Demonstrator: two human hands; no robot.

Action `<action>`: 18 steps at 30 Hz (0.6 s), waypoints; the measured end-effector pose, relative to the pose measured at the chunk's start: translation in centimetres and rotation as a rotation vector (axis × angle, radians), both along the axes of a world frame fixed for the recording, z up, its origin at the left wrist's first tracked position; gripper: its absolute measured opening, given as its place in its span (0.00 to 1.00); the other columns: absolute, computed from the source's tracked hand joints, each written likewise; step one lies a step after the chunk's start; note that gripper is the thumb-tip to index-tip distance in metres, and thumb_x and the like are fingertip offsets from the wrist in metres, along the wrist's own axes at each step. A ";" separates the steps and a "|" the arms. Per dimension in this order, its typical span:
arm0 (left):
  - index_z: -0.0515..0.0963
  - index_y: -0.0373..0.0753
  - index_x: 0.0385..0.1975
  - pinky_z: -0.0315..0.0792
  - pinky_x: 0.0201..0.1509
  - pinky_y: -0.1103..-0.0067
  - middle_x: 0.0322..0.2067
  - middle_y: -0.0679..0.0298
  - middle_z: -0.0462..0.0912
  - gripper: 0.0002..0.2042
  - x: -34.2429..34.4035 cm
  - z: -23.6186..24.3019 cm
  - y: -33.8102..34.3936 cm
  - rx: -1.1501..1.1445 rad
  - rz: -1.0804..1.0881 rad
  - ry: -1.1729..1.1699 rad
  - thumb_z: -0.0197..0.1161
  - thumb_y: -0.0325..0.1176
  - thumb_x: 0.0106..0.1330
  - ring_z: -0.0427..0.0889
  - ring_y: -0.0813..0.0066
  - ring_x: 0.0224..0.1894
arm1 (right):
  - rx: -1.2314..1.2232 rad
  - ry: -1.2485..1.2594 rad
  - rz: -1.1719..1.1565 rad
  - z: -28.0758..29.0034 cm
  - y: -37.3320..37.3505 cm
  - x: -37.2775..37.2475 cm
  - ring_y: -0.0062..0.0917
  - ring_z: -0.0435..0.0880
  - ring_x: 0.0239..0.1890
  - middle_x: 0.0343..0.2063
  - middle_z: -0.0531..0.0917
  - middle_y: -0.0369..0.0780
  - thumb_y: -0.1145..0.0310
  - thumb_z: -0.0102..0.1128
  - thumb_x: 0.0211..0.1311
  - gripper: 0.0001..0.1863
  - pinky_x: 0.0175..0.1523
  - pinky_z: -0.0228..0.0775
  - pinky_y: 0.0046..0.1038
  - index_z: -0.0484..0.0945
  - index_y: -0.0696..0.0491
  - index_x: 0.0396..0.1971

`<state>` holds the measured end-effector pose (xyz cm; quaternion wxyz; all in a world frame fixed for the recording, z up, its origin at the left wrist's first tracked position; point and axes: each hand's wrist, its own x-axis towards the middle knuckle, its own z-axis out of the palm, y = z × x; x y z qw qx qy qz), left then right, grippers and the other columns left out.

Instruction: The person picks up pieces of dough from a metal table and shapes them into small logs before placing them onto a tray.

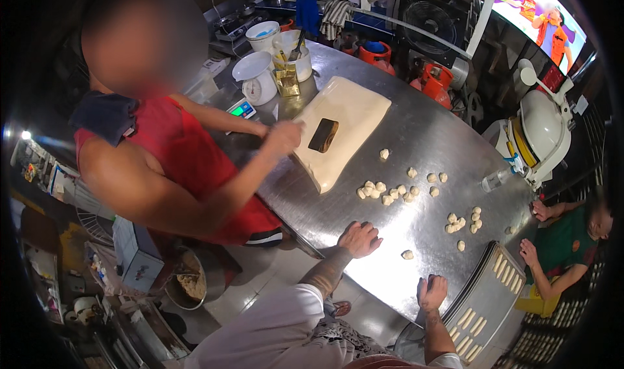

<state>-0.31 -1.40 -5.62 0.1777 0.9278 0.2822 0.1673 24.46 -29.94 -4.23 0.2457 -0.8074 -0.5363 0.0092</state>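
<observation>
My left hand [359, 240] lies palm down on the near edge of the steel table [374, 284], fingers slightly apart. Farther right, my right hand [433, 292] rests at the same edge beside the tray, thumb away from the bent fingers. Nothing shows in either hand, though the palms are hidden. A single dough ball [407, 254] sits between and beyond them. More small dough balls [388, 200] are scattered farther off, some in clusters. A large flat slab of dough [351, 112] lies at the far left, with a dark rectangular tool [323, 135] on it.
At left a co-worker in a red apron [214, 174] holds a blurred hand [284, 138] by the slab. A metal tray [484, 291] carries dough sticks. At right is a person in green [559, 252]. A scale [259, 86], tubs [263, 34] and a mixer [543, 132] stand around.
</observation>
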 end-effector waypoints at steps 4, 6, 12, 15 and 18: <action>0.83 0.41 0.40 0.70 0.54 0.64 0.40 0.58 0.81 0.17 0.2 0.1 0.2 -0.013 -0.017 -0.004 0.57 0.49 0.76 0.81 0.62 0.47 | 0.000 -0.021 -0.028 -0.9 -0.3 0.5 0.48 0.74 0.39 0.32 0.74 0.48 0.58 0.65 0.64 0.15 0.46 0.67 0.48 0.78 0.57 0.35; 0.83 0.41 0.40 0.70 0.54 0.64 0.40 0.58 0.81 0.16 0.2 0.2 0.4 -0.022 -0.030 -0.002 0.59 0.48 0.76 0.81 0.62 0.47 | -0.014 -0.033 0.003 -1.3 -0.6 0.9 0.49 0.74 0.40 0.33 0.74 0.49 0.58 0.66 0.63 0.16 0.47 0.66 0.49 0.77 0.57 0.36; 0.82 0.42 0.37 0.71 0.49 0.64 0.38 0.60 0.80 0.13 -0.4 -0.8 0.7 -0.053 -0.048 -0.050 0.65 0.45 0.71 0.80 0.64 0.45 | -0.065 -0.034 0.046 -0.7 0.2 0.9 0.49 0.71 0.40 0.34 0.70 0.50 0.56 0.65 0.62 0.18 0.47 0.62 0.50 0.76 0.57 0.38; 0.82 0.42 0.36 0.71 0.49 0.64 0.39 0.60 0.80 0.13 -0.1 -0.8 0.6 -0.062 -0.076 -0.080 0.65 0.46 0.71 0.80 0.63 0.44 | -0.090 -0.004 0.027 -1.4 -0.5 1.2 0.51 0.71 0.44 0.37 0.71 0.50 0.58 0.67 0.57 0.18 0.50 0.62 0.53 0.74 0.55 0.38; 0.83 0.43 0.37 0.71 0.49 0.63 0.40 0.60 0.81 0.14 0.0 0.4 0.9 -0.106 -0.078 -0.030 0.65 0.48 0.72 0.80 0.62 0.43 | -0.148 -0.056 -0.012 -2.6 -1.1 1.3 0.52 0.71 0.47 0.40 0.72 0.51 0.60 0.71 0.52 0.20 0.53 0.63 0.53 0.74 0.54 0.39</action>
